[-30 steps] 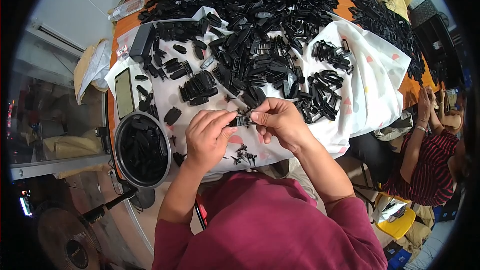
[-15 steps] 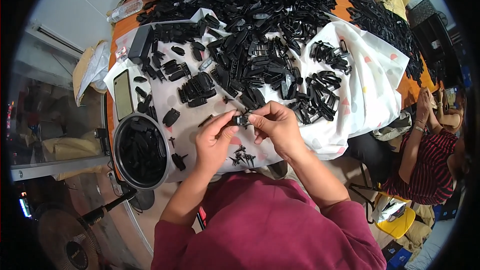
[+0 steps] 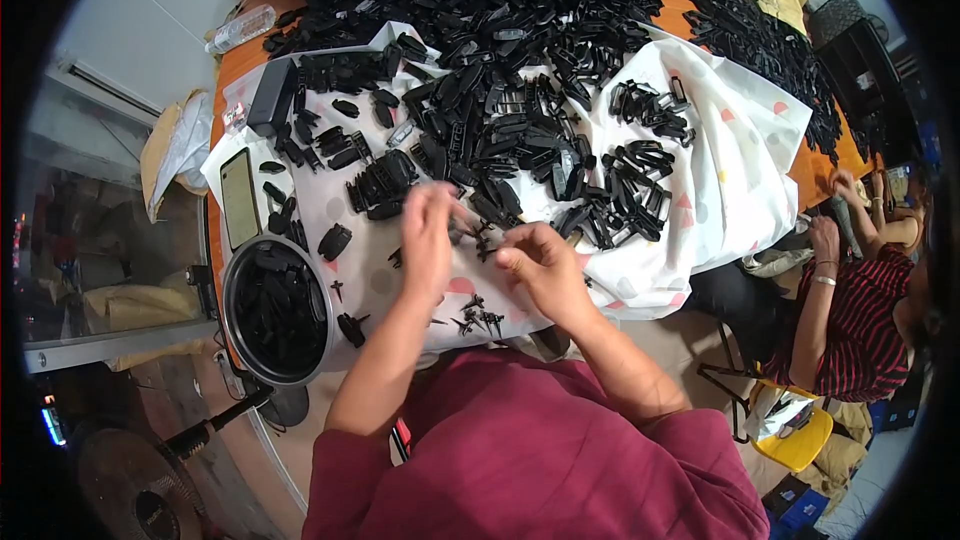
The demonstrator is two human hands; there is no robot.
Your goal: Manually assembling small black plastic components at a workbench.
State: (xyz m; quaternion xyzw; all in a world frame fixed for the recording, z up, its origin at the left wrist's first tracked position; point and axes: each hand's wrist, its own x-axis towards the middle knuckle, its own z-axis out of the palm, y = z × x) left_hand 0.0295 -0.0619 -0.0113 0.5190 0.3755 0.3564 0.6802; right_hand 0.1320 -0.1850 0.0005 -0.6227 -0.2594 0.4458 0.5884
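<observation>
My left hand [image 3: 428, 240] and my right hand [image 3: 540, 265] hover over the near edge of a white dotted cloth [image 3: 720, 190]. A small black plastic part [image 3: 480, 238] sits between their fingertips, and both hands pinch at it. The left hand is blurred. Several tiny black clips [image 3: 478, 316] lie on the cloth just below my hands. A big heap of black plastic parts [image 3: 500, 110] covers the cloth beyond them.
A round metal bowl [image 3: 232, 312] holding black parts stands at my left, with a phone [image 3: 239, 198] and a black box [image 3: 270, 97] behind it. A plastic bottle [image 3: 238, 28] lies on the orange table [image 3: 230, 70]. Another person [image 3: 860, 310] sits at the right.
My hands have drawn slightly apart. The left hand has shifted up and to the left and is now blurred. The right hand has stayed near the cloth's front edge.
</observation>
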